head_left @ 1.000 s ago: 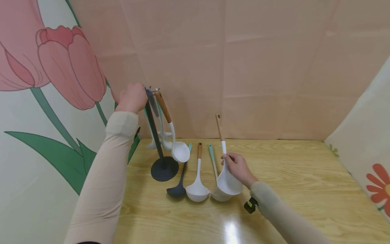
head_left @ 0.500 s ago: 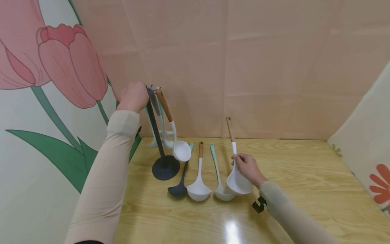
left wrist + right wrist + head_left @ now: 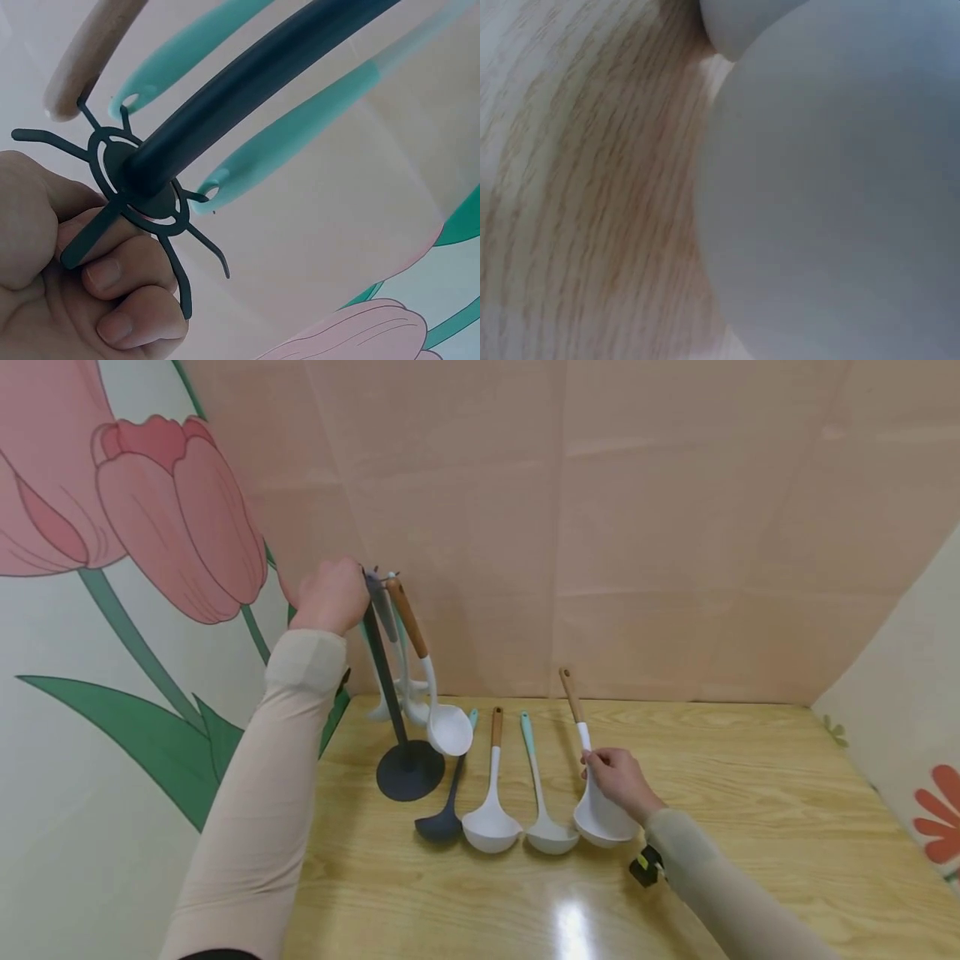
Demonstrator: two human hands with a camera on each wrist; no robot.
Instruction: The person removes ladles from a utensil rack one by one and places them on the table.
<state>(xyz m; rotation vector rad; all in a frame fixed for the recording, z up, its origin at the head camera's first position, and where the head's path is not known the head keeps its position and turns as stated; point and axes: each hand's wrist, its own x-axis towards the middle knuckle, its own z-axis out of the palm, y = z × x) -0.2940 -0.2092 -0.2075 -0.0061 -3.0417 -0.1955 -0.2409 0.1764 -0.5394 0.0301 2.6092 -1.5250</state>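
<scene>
Plainly, black rack (image 3: pixel 387 681) and white ladle (image 3: pixel 601 825) were held.
The left hand (image 3: pixel 330 595) gripped the rack's top; at its four o'clock, the right hand (image 3: pixel 621 782) pinched the ladle's up-tilted handle (image 3: pixel 572 696). I judged gentle control, clear of the nine o'clock mint-handled ladle (image 3: pixel 551 837), advisable.

Long beige fabric sleeves (image 3: pixel 243 810) have wide paler cuffs (image 3: pixel 306 662), a small black yellow-marked box (image 3: pixel 643 867) beside the right one

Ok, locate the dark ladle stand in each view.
Head: dark ladle stand, left of centre.
Left wrist: its hooked top at left, pole running to the upper right.
Right wrist: not in view.
Landmark shared by head and left wrist: the left hand at the stand's top.
</scene>
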